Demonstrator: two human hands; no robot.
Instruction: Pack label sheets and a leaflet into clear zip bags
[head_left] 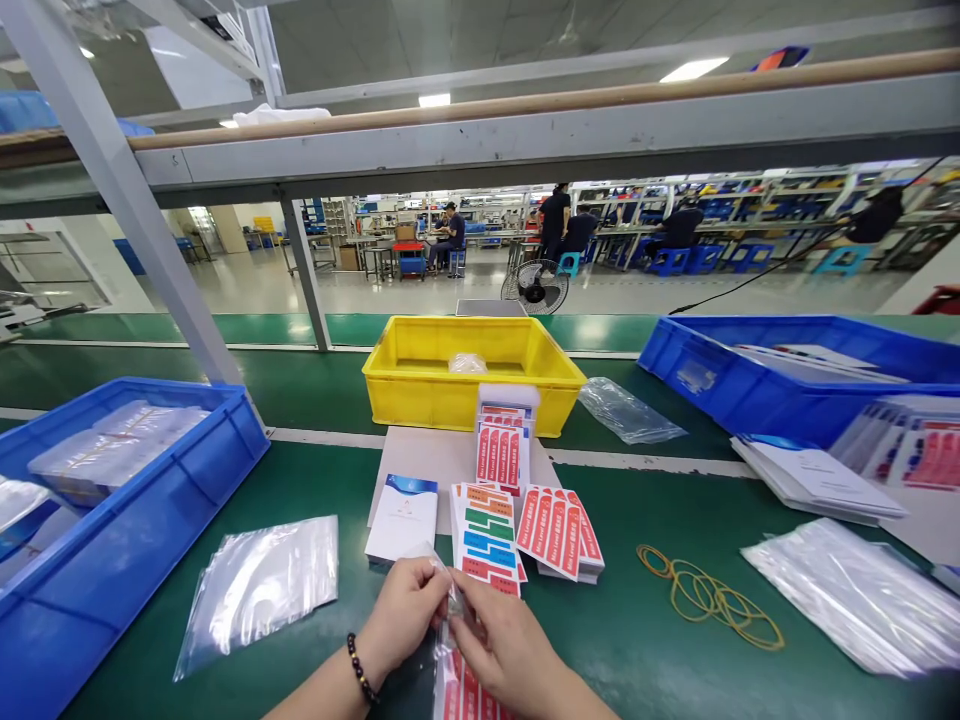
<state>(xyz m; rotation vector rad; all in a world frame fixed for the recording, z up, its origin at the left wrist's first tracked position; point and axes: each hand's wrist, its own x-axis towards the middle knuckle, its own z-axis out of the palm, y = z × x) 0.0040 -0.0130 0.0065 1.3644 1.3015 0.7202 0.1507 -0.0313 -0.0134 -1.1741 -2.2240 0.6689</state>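
My left hand [401, 615], with a beaded bracelet on its wrist, and my right hand [506, 640] meet at the front middle of the bench. Both have their fingers pinched on the top of a clear plastic bag [439, 662]. Red printed label sheets [472, 698] show through it below; the fingers hide part of its mouth. Just beyond lie a stack of white booklets [403, 517], sheets of multicoloured labels [486, 533] and a stack of red label sheets [559, 530]. Behind these, more red labels [501, 452] lean against the yellow bin.
A yellow bin [472, 398] stands ahead, with blue bins at left [150, 530] and right [712, 385]. Flat clear bags [262, 575] lie left; rubber bands [705, 595] and more bags [847, 590] lie right. A slanted metal post [142, 210] rises at left.
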